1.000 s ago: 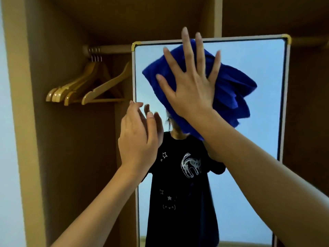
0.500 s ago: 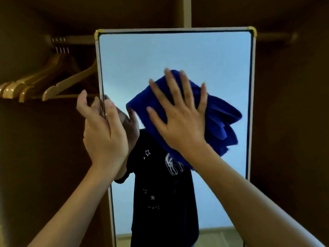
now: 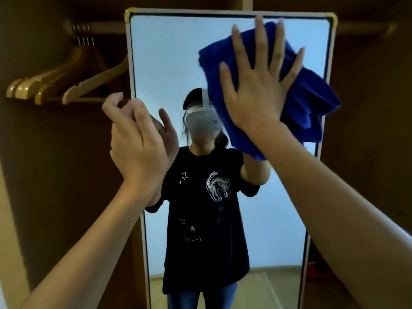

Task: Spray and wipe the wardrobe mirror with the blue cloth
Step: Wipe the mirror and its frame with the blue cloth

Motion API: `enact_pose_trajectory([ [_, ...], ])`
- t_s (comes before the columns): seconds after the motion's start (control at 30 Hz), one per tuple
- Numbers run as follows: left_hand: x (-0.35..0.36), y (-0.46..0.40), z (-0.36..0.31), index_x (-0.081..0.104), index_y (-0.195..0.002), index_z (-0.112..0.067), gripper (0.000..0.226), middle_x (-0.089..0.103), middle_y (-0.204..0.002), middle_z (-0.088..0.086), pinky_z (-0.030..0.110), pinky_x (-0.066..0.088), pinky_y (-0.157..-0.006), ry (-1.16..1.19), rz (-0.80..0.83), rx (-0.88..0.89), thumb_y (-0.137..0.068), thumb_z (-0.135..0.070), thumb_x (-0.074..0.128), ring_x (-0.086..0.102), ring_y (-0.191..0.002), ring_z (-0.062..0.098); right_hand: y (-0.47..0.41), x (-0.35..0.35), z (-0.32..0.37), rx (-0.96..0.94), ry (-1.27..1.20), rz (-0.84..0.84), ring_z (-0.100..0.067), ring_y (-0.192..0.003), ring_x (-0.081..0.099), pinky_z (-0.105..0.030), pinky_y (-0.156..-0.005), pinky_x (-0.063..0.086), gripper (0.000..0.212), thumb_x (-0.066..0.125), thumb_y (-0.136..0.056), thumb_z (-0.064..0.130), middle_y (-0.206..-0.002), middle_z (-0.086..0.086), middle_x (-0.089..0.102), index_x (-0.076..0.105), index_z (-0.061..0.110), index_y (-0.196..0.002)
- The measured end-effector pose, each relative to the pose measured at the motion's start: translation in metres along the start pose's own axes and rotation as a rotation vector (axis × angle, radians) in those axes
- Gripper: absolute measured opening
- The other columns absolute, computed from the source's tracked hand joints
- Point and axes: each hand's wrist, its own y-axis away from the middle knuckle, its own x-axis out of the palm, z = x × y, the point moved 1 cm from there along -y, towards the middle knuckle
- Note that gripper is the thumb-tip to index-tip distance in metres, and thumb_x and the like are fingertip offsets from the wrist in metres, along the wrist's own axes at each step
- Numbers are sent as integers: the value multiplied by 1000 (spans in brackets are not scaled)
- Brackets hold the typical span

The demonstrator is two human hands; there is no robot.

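Observation:
The tall wardrobe mirror [image 3: 165, 63] with a white frame stands upright in front of me. My right hand [image 3: 256, 90] lies flat with fingers spread on the bunched blue cloth [image 3: 312, 101], pressing it against the glass near the mirror's upper right corner. My left hand [image 3: 136, 143] curls its fingers round the mirror's left edge at mid height. The glass reflects a person in a black T-shirt. No spray bottle is in view.
Several wooden hangers [image 3: 55, 85] hang from a rail [image 3: 100, 26] inside the brown wardrobe, left of the mirror. A dark wardrobe wall [image 3: 367, 130] stands to the right. A small red object [image 3: 313, 272] sits low by the mirror's right edge.
My right hand has slid the blue cloth up and to the right across the glass. My left hand has kept its hold on the mirror's left edge.

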Motion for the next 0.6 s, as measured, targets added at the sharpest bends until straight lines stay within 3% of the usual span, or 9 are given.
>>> enact_pose_trajectory([
  [0.17,-1,0,-2,35,-131,-5,48,60,-89,-8,41,50,-71,85,9,-42,-102,-40,21,62,-80,21,78,18,63,-337,-32,125,-25,-149,-4,-61,-110,-15,60,27,-98,52,-163,4,7,16,34,-154],
  [0.23,-1,2,-4,37,-129,0,45,61,-90,-7,30,44,-68,88,-6,-36,-104,-34,23,61,-80,22,122,29,74,-454,4,190,-24,-148,-14,-61,-110,-16,62,29,-98,53,-163,5,5,14,33,-154],
  [0.3,0,2,-4,37,-130,0,45,64,-107,11,17,40,-66,78,-19,-43,-104,-34,25,62,-87,23,164,38,74,-507,12,227,-20,-146,-24,-59,-112,-15,62,30,-98,54,-162,8,4,12,33,-154],
  [0.37,3,4,-6,37,-131,-2,45,62,-116,16,11,39,-67,73,-19,-49,-104,-37,25,62,-91,21,199,42,62,-503,15,230,-18,-147,-21,-56,-114,-12,61,31,-98,53,-162,10,4,12,34,-154],
  [0.5,10,6,-7,35,-132,-7,54,60,-126,10,27,53,-76,77,-14,-58,-99,-49,24,63,-100,18,233,43,22,-425,27,140,-16,-150,-3,-55,-116,0,58,35,-98,55,-161,12,11,23,40,-152],
  [0.6,13,7,-5,34,-132,-7,54,57,-130,7,30,53,-79,32,-20,-54,-99,-49,27,61,-106,18,233,40,-13,-269,38,68,-15,-150,2,-55,-116,6,56,40,-96,57,-159,11,19,28,42,-149],
])
